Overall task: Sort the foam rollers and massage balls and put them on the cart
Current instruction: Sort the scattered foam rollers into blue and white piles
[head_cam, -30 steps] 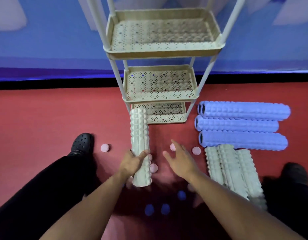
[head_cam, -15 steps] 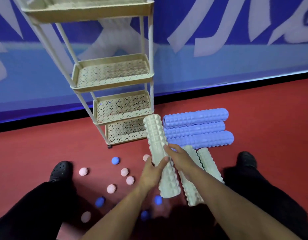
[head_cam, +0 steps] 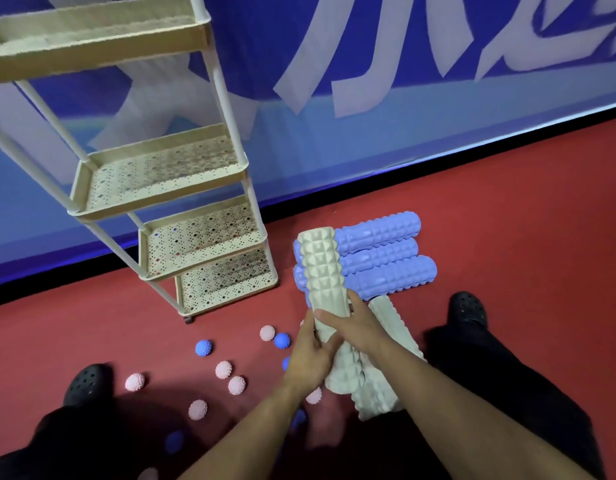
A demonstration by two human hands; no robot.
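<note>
Head view, both hands (head_cam: 337,336) grip cream roller (head_cam: 323,278), lower end hidden

Looks like a gym or sports hall I'm squatting in. Red sport flooring (head_cam: 507,209) fills the lower and right parts of the frame, with a black strip where it meets the wall. Across the top runs a blue banner (head_cam: 438,46) with big white lettering, the sort of padding or signage you see round a court. Kit on the floor backs it up: three ridged blue foam rollers (head_cam: 386,258) side by side at centre right, cream rollers (head_cam: 386,386) below them, spiky pink massage balls (head_cam: 223,369) and blue massage balls (head_cam: 203,348) scattered lower left. A cream tiered storage cart (head_cam: 168,174) with perforated shelves stands at upper left.
</note>
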